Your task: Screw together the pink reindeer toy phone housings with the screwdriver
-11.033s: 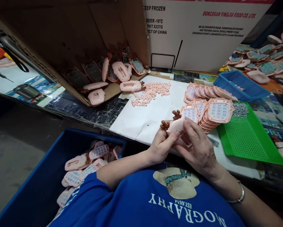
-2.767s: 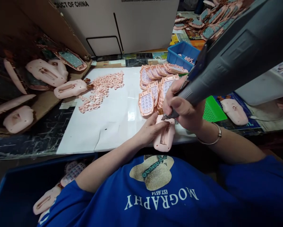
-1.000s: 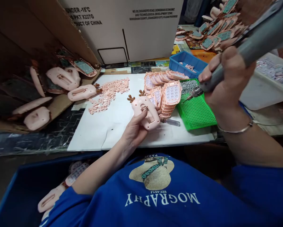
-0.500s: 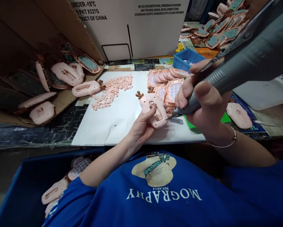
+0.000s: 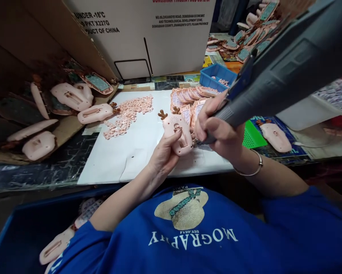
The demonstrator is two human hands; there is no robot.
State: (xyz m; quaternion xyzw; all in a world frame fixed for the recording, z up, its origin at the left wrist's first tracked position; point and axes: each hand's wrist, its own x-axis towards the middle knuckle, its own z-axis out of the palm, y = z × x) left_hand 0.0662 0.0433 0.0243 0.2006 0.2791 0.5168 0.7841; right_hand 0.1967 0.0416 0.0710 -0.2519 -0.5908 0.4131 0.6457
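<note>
My left hand (image 5: 165,151) is closed on a pink plastic toy casing (image 5: 171,123) with brown antlers, its back with a long battery slot facing up. The thumb presses beside the slot. Wrapped around a grey electric screwdriver (image 5: 245,101), my right hand (image 5: 220,133) holds it tilted, with its tip at the lower right corner of the casing. The fingers hide part of the tip. Just behind the casing lie pink front shells (image 5: 185,95) with pale button pads, in an overlapping pile. Small pink pieces (image 5: 128,114) are spread over the white board (image 5: 99,152) to the left.
A cardboard box (image 5: 73,133) at left holds several pink casings. Farther back are a blue tray (image 5: 213,78) and a white carton (image 5: 136,42). A green mat (image 5: 252,135) and another casing (image 5: 276,137) lie at right. Below left, a dark blue bin (image 5: 19,228) contains casings.
The view has shifted slightly, moving the scene left and a little down. My right hand and the screwdriver have swung lower and nearer the casing, which my left hand still holds.
</note>
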